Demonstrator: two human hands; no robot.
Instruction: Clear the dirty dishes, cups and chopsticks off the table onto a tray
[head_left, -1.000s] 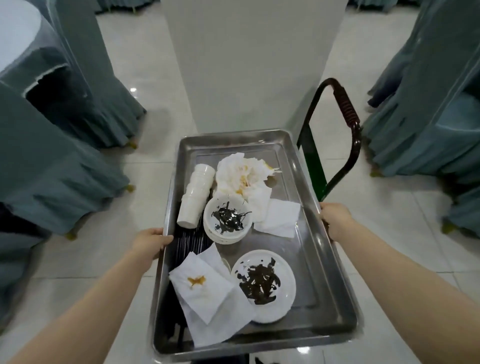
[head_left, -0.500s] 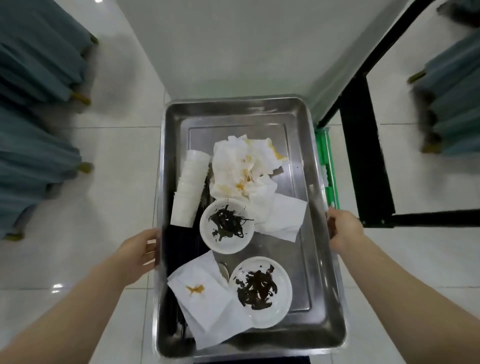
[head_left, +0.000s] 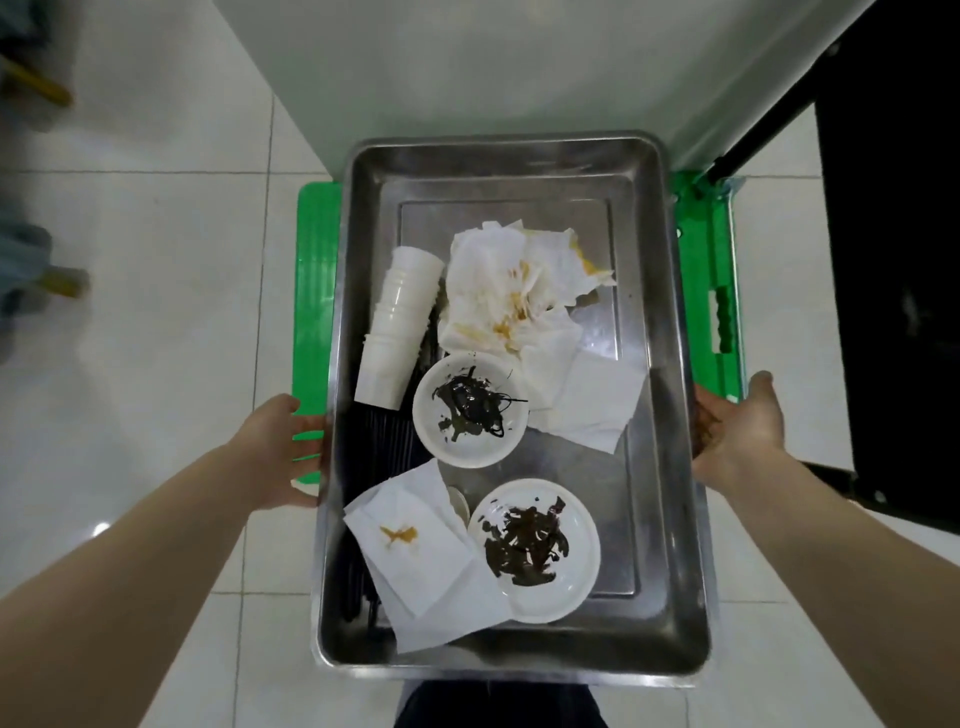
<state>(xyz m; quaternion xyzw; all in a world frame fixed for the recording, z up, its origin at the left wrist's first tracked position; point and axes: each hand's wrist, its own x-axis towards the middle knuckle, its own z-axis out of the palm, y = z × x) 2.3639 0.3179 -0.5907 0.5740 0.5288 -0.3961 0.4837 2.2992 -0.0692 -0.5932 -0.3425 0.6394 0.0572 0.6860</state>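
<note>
The head view looked straight down on a steel tray (head_left: 660, 415) held over a green cart (head_left: 311, 291), with white floor tiles (head_left: 156, 260) on either side. The left hand (head_left: 280, 452) was at the tray's left rim and the right hand (head_left: 737, 426) at its right rim. Both looked fairly flat and spread against the edges; whether the fingers hooked under the rim was hidden by the tray itself, so I could not tell how firm the hold was.

The chief risk, to my eye, was a tilt: the load sat toward the left and near end, so an uneven set-down could send the plates sliding or roll the cups. A tray landing off-centre on the narrow cart might also tip.

On the tray, a stack of white cups (head_left: 397, 332) lay on its side by the left wall, beside dark chopsticks (head_left: 387, 431). A small plate (head_left: 470, 410) smeared with dark scraps sat mid-tray, and a second plate (head_left: 535, 551) nearer the person. Crumpled stained napkins (head_left: 509, 291) lay behind, and a folded napkin (head_left: 410, 545) touched the nearer plate.
</note>
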